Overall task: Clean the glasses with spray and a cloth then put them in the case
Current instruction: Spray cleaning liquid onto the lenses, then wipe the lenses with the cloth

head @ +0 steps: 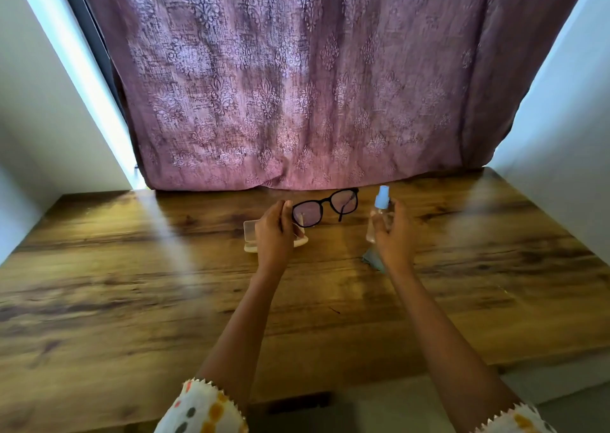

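The black glasses (325, 206) are held above the table (132, 284) by the left hand (275, 231), which pinches one end. Below it lies what seems a clear case (252, 238). The right hand (394, 231) grips the spray bottle (379, 215), over a grey cloth (373, 257).

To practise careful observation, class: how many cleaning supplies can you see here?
2. A clear spray bottle with a blue nozzle, held in the right hand; a grey cloth on the wooden table, partly hidden beneath that hand.
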